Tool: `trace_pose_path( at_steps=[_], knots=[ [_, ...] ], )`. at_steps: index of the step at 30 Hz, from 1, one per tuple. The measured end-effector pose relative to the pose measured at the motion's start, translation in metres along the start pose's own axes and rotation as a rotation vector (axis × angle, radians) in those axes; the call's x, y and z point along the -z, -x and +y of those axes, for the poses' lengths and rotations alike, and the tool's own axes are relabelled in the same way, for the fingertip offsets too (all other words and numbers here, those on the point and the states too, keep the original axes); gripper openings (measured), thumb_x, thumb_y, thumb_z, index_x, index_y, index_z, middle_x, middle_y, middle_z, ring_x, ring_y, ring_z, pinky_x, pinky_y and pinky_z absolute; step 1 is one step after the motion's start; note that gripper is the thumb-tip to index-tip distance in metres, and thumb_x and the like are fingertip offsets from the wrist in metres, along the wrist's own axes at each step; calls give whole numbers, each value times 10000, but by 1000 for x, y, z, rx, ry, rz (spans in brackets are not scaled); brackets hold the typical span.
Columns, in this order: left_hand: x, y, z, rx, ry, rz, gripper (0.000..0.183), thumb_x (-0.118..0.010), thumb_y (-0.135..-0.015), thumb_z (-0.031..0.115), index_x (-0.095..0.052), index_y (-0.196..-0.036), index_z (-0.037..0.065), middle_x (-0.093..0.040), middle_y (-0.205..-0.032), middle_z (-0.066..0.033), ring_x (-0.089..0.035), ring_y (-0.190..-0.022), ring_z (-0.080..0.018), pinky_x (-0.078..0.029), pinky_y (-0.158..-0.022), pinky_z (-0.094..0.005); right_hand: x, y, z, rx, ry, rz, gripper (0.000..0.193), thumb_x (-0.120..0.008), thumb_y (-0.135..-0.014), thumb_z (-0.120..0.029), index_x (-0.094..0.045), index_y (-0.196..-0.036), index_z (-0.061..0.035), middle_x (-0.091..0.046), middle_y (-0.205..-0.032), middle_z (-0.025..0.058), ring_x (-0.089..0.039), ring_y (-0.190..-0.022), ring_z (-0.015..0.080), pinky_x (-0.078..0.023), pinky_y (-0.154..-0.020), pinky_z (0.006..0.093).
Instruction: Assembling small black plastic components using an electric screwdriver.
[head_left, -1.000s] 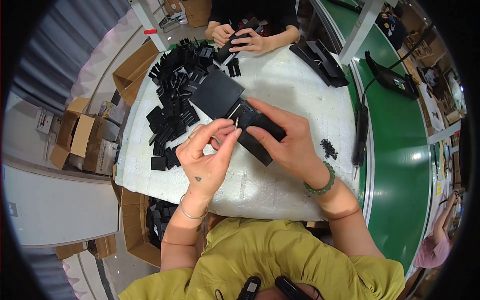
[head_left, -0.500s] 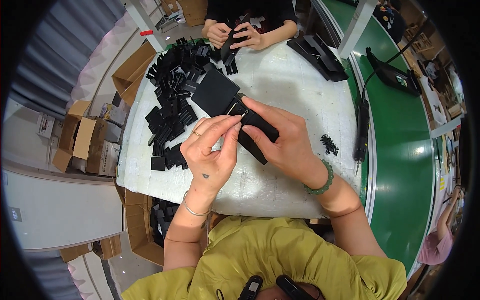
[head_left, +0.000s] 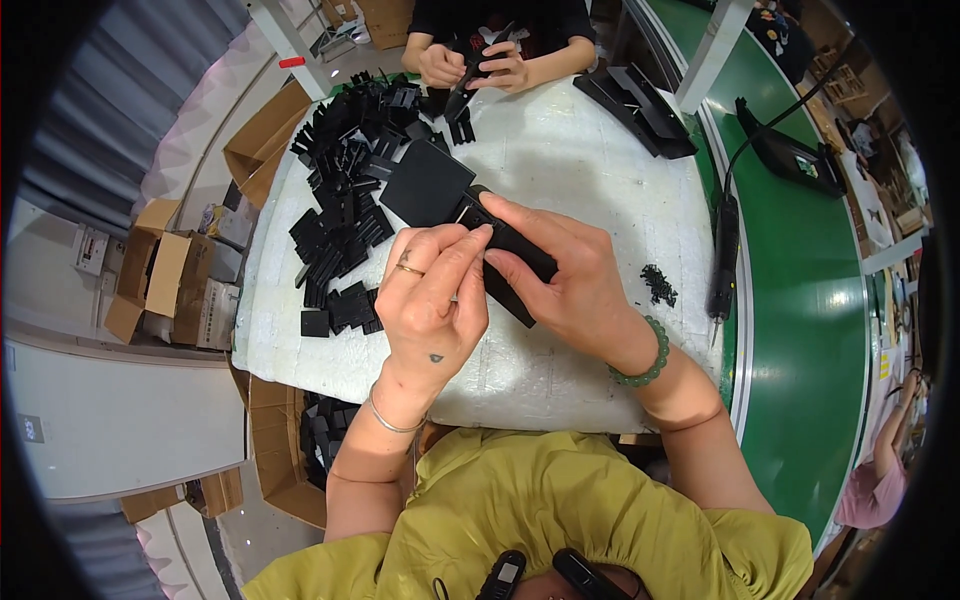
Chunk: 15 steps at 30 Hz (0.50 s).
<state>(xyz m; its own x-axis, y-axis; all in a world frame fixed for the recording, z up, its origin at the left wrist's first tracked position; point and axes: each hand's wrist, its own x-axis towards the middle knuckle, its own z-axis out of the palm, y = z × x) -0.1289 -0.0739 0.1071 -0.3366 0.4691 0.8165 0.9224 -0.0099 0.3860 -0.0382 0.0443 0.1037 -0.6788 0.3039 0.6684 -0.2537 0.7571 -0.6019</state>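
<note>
A long black plastic part (head_left: 512,300) with a square plate (head_left: 430,183) at its far left end is held tilted above the white table. My right hand (head_left: 565,265) grips its body, thumb on the near side and fingers along the far side. My left hand (head_left: 435,290) is closed in a pinch, its fingertips against the part beside the plate. Whatever those fingertips hold is hidden. To the left of my hands lies a heap of small black plastic pieces (head_left: 345,180). A little pile of black screws (head_left: 658,286) is to the right of my right hand.
An electric screwdriver (head_left: 722,260) on a cord lies at the table's (head_left: 590,400) right edge, by a green conveyor (head_left: 800,370). Across the table a co-worker's hands (head_left: 500,68) hold another black part. A black bracket (head_left: 635,110) sits far right. Cardboard boxes (head_left: 180,275) stand left.
My left hand has turned and its fingers have drawn in closer to the part; the thin pale piece at its fingertips no longer shows. My right hand keeps its grip.
</note>
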Motion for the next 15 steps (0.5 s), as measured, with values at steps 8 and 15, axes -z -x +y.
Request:
trace_pose_path(
  at_steps=[8, 15],
  knots=[
    [10, -3, 3, 67, 80, -314, 261, -715, -626, -3, -671, -883, 14, -612, -835, -105, -565, -746, -255, -472, -639, -320, 35, -3, 36, -349, -347, -357, 373, -685, -735, -79, -613, -1093, -1, -665, -931, 120, -621, -799, 171, -492, -730, 276],
    [1, 56, 8, 110, 87, -844, 660, -808, -534, 182, -588, -1146, 71, -554, -1132, -125, -491, -1060, -333, -398, -902, -423, 47, 55, 67, -377, -358, -768, 430, -697, -748, -161, -589, -1135, -8, -655, -993, 141, -615, -852, 221, -481, -794, 309]
  ],
)
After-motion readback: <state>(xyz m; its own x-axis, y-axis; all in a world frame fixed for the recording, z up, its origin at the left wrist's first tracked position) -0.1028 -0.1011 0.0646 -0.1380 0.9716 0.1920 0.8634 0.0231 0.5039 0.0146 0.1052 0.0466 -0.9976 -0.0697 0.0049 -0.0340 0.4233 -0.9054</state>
